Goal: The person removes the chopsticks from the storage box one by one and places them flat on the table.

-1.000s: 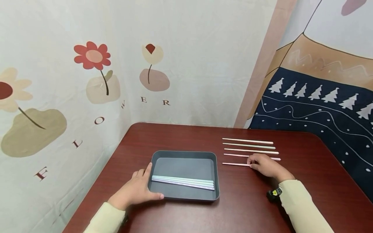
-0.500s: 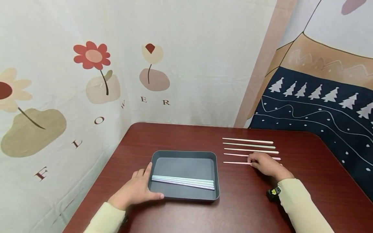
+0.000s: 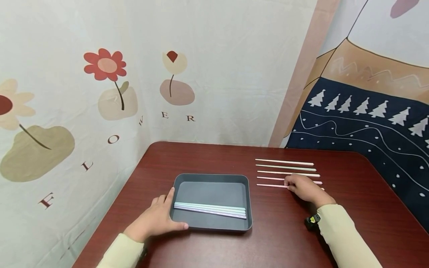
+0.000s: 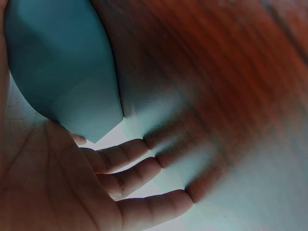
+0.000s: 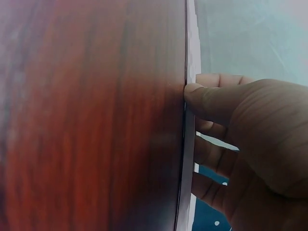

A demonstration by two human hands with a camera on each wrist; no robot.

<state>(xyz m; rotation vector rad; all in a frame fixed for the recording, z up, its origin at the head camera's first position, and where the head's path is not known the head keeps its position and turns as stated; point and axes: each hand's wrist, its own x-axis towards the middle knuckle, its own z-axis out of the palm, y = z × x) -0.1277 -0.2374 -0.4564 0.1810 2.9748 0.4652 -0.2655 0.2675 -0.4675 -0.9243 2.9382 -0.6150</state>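
My left hand (image 3: 159, 216) lies at the near left corner of a dark grey rectangular tray (image 3: 211, 190), fingers along its left side and thumb at the front edge. In the left wrist view the tray's wall passes beside the palm and the outstretched fingers reach over the table. Several pale, shiny chopsticks (image 3: 211, 210) lie side by side in the tray's near half. To the right, my right hand (image 3: 305, 189) pinches a pink chopstick (image 3: 271, 185) between thumb and fingers, low over the table. Its right end peeks out past the hand; the middle is hidden.
Beyond the pinched one, several pastel chopsticks (image 3: 285, 162) lie in a spaced row, roughly parallel, at the back right of the reddish-brown table (image 3: 214, 247). A printed curtain (image 3: 228, 93) hangs behind the table's far edge.
My right hand has shifted slightly away from me, bringing the pink chopstick closer to the row, and its right end now shows beyond the hand. The left hand and tray stay put.
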